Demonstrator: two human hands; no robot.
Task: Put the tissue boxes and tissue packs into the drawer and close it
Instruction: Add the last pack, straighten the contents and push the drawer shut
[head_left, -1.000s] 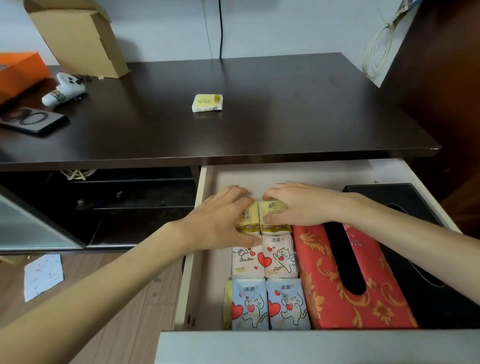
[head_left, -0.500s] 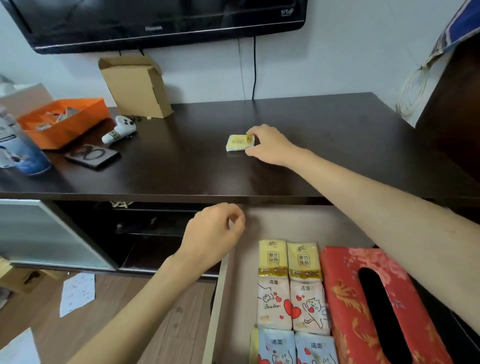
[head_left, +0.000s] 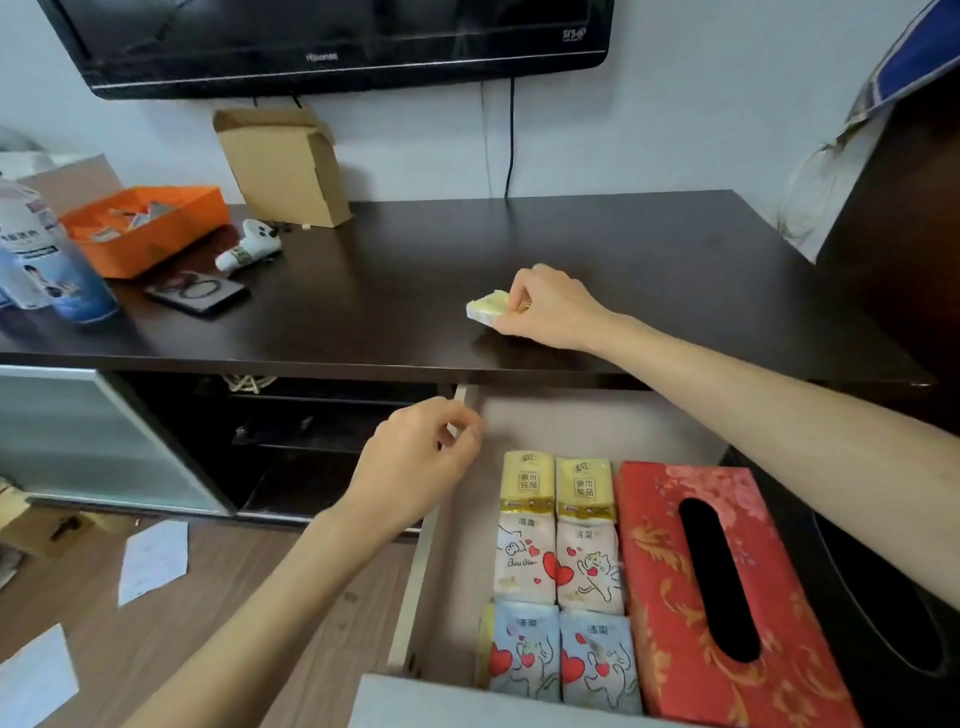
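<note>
On the dark cabinet top, my right hand pinches a small yellow tissue pack and tilts its near edge up. Below, the open drawer holds several tissue packs in two columns: yellow at the back, pink in the middle, blue at the front. A red patterned tissue box lies to their right, and a black tissue box sits beyond it, partly hidden by my right forearm. My left hand hovers loosely curled over the drawer's left wall, holding nothing.
On the cabinet top at left sit an orange box, a cardboard box, a white controller, a phone and a blue-white canister. A TV hangs above. Papers lie on the wooden floor.
My right hand left the drawer, reached up to the cabinet top and took hold of the yellow pack, lifting one edge. My left hand withdrew to the drawer's left wall.
</note>
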